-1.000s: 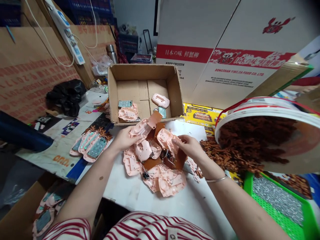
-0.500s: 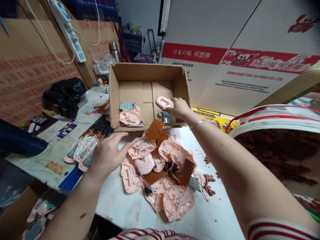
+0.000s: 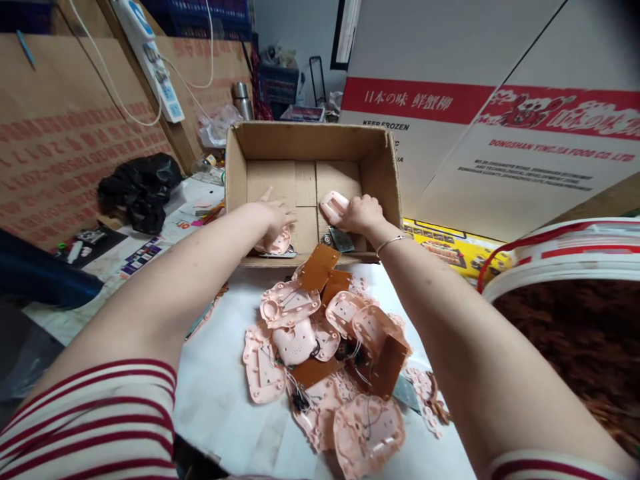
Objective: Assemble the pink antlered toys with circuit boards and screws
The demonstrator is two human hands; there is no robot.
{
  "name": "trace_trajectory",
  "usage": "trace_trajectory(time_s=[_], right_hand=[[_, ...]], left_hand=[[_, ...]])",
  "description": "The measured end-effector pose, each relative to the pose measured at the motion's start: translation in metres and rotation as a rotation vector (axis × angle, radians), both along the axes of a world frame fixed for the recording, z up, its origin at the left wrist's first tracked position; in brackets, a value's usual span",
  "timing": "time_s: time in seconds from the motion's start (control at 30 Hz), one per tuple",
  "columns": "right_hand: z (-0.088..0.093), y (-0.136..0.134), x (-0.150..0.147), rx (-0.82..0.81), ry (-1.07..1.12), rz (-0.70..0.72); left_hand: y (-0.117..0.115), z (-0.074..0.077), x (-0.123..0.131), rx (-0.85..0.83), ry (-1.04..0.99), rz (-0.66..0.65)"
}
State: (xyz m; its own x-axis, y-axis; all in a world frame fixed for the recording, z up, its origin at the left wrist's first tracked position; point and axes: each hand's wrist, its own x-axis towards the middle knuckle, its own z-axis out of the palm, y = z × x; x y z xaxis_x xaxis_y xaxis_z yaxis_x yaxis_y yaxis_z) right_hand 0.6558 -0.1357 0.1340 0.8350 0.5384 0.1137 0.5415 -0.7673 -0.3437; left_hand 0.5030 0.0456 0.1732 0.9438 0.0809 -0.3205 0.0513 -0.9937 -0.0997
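Inside the cardboard box (image 3: 310, 140), my right hand (image 3: 364, 215) grips a pink plastic shell (image 3: 333, 207) with a slot in it. Below that hand lies a dark green circuit board (image 3: 343, 240) beside a small round speaker-like part (image 3: 326, 239). My left hand (image 3: 274, 217) reaches into the box's left side with fingers spread, over another pink shell (image 3: 281, 244) that it partly hides. On the white table in front of the box is a heap of pink shell halves (image 3: 295, 341), brown boards (image 3: 320, 267) and thin wires.
A white bucket (image 3: 540, 257) of brown antler-like pieces stands at the right. Large white cartons (image 3: 425, 133) rise behind. To the left are a black plastic bag (image 3: 143, 190), a dark blue cylinder (image 3: 45, 273) and a power strip (image 3: 150, 60).
My left hand has moved from the table's left side forward into the box. My right hand keeps hold of the pink shell there. The view has shifted slightly.
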Motion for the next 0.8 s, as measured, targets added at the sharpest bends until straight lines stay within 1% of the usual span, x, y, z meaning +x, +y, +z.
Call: trace_trajectory(time_s=[0.07,0.13,0.2,0.23,0.37,0.47,0.53,0.63,0.73,0.8], right_hand=[[0.002,-0.005,0.001,0.082,0.052,-0.001],[0.005,-0.009,0.002,0.194,0.117,0.002],[0.007,-0.011,0.001,0.334,0.161,-0.001],[0.008,-0.012,0.0,0.411,0.175,-0.003],[0.015,-0.009,-0.008,0.696,0.244,0.024],[0.022,-0.011,-0.015,0.863,0.31,0.071],[0.028,-0.017,-0.017,1.023,0.39,0.119],[0.042,-0.035,-0.021,1.237,0.466,0.206],[0.064,-0.065,-0.034,1.3,0.441,0.229],[0.08,-0.088,-0.049,1.333,0.46,0.218]], left_hand=[[-0.006,0.002,0.003,0.023,0.02,-0.008],[-0.011,0.007,0.006,0.12,0.03,-0.03],[-0.014,0.013,0.01,0.221,0.041,-0.048],[-0.016,0.015,0.012,0.246,0.049,-0.055],[-0.02,0.023,0.012,0.233,0.116,-0.031],[-0.022,0.026,0.003,0.21,0.168,0.02],[-0.022,0.028,-0.004,0.2,0.179,0.029],[-0.021,0.032,-0.01,0.198,0.151,0.026],[-0.017,0.04,-0.012,0.204,0.082,0.019],[-0.012,0.05,-0.012,0.189,0.034,0.031]])
